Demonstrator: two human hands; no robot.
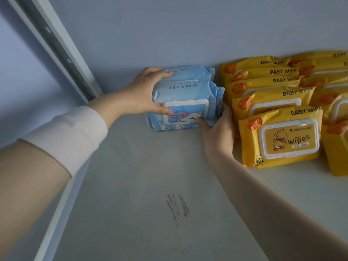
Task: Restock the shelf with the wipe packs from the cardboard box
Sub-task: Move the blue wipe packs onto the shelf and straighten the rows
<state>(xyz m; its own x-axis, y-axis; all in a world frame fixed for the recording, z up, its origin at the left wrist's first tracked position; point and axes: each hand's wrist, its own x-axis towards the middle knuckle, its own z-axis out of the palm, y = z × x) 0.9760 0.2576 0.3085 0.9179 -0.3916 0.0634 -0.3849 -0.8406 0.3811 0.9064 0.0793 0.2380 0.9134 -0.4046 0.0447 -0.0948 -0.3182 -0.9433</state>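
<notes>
Two blue wipe packs stand upright against the shelf's back wall, the front pack [185, 102] leaning on the rear one [188, 72]. My left hand [145, 91] grips their left side, fingers over the top of the rear pack and thumb on the front pack's lid. My right hand [219, 132] holds the front pack's right lower corner, thumb on its face and fingers behind its right edge. The cardboard box is out of view.
Rows of yellow baby wipe packs [282, 136] lean in file just right of the blue ones, filling the right part of the white shelf [131, 176]. A slotted metal upright [62, 53] runs along the left. A scuff mark [178, 206] lies on the bare shelf front.
</notes>
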